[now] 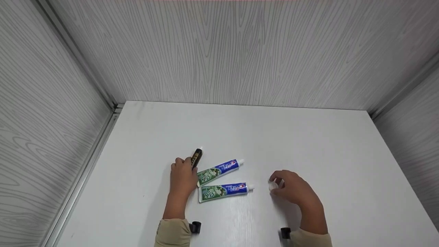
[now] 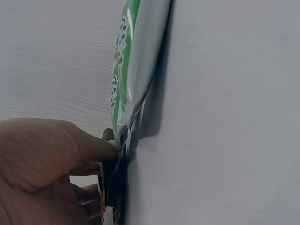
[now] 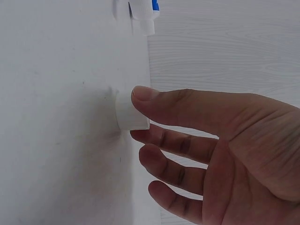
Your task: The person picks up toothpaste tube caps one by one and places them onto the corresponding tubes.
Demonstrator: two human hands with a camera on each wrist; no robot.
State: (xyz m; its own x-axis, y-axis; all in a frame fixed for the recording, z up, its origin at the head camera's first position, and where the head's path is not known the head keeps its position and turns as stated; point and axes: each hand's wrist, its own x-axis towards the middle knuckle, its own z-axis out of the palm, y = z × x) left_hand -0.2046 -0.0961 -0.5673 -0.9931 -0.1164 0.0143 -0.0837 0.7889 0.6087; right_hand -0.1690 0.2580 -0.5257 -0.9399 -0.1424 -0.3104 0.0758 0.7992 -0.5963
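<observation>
My left hand (image 1: 183,176) holds a slim black tube (image 1: 196,157) with gold lettering between thumb and fingers; a small white tip shows at its far end. Just right of that hand lies a green and blue toothpaste tube (image 1: 219,171), its flat end (image 2: 124,115) close by the thumb. A second, matching toothpaste tube (image 1: 223,191) lies nearer to me, with a narrow white nozzle (image 3: 147,26) pointing right. Beyond that nozzle, my right hand (image 1: 293,187) pinches a short white cylinder like a cap (image 3: 131,112) between thumb and forefinger, at the tabletop.
Everything lies on a white table (image 1: 291,137). Grey wood-grain panels (image 1: 219,51) stand along its back and both sides. Black wrist mounts (image 1: 195,227) show by the beige sleeves (image 1: 173,233).
</observation>
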